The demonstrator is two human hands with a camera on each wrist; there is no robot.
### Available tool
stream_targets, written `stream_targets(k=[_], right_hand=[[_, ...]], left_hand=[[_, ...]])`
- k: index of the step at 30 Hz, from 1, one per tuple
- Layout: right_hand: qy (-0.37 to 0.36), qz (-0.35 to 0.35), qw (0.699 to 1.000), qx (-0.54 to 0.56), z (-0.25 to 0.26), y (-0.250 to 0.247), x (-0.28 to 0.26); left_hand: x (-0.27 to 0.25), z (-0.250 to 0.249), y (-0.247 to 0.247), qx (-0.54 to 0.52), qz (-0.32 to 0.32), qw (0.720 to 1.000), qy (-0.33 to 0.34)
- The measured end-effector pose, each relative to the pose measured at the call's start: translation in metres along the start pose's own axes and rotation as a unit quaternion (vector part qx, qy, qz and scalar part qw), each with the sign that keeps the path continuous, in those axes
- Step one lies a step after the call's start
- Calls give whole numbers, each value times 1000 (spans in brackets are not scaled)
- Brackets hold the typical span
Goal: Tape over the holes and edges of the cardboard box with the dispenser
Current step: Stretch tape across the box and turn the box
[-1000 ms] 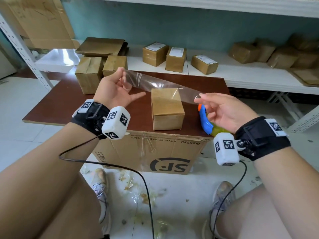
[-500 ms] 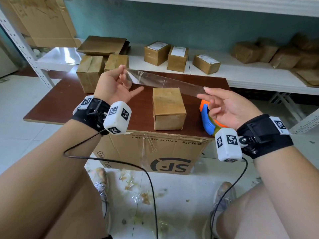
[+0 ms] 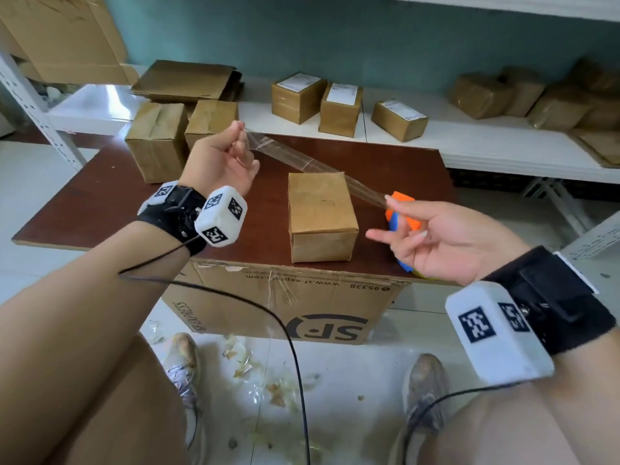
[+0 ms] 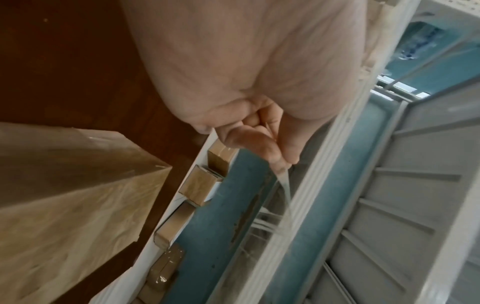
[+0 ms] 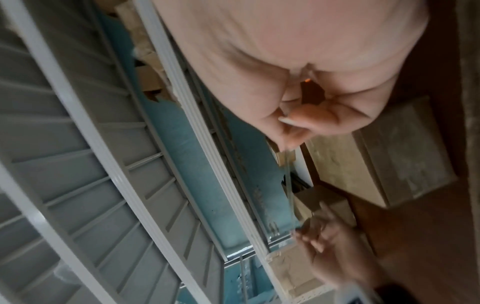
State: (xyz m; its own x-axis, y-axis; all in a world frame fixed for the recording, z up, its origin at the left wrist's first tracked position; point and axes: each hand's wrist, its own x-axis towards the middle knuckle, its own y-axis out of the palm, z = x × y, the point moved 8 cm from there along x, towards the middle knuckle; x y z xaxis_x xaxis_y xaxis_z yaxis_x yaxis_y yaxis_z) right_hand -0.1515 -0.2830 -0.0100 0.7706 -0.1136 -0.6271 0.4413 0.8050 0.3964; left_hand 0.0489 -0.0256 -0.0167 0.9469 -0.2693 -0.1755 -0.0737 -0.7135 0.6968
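Since a second ago both hands have dropped, lowering the clear strip of packing tape [image 3: 302,161] toward the small brown cardboard box [image 3: 320,213] at table centre. The left hand [image 3: 218,162], at ten o'clock from the box, pinches the free end; the right hand [image 3: 443,239], at three o'clock, pinches the other end beside the orange-and-blue plastic tape dispenser [image 3: 401,209], though whether the strip is already cut is unclear. Next: press it flat along the top. Count: one strip, one dispenser, two other boxes on the dark brown wooden table [image 3: 100,182].
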Motion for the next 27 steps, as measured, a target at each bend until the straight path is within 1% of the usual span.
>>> stream_targets(k=[3, 7, 10, 12, 14, 17, 20, 21, 24, 27], right_hand=[[41, 16, 999, 19, -8, 12, -2], [75, 26, 997, -22, -15, 18, 8], [87, 20, 996, -16, -11, 11, 21], [86, 18, 996, -17, -6, 6, 26], [76, 17, 997, -23, 1, 2, 29], [58, 16, 997, -40, 6, 3, 36], [12, 1, 999, -43, 14, 1, 52], [-8, -7, 999, -37, 17, 1, 57], [-59, -26, 998, -20, 27, 1, 66], [-75, -20, 997, 9, 32, 1, 70]], left_hand=[[17, 12, -1, -9, -2, 1000, -6], [33, 27, 0, -15, -13, 1000, -24], [35, 34, 12, 23, -19, 998, -51], [32, 35, 20, 61, -36, 995, -64], [29, 34, 19, 78, -60, 993, -67], [26, 33, 8, 62, -63, 994, -60], [19, 33, -13, 49, -83, 992, -84], [16, 33, -18, 32, -73, 993, -89], [4, 34, -20, -6, -10, 995, -102], [-5, 34, -13, -15, 16, 994, -109]])
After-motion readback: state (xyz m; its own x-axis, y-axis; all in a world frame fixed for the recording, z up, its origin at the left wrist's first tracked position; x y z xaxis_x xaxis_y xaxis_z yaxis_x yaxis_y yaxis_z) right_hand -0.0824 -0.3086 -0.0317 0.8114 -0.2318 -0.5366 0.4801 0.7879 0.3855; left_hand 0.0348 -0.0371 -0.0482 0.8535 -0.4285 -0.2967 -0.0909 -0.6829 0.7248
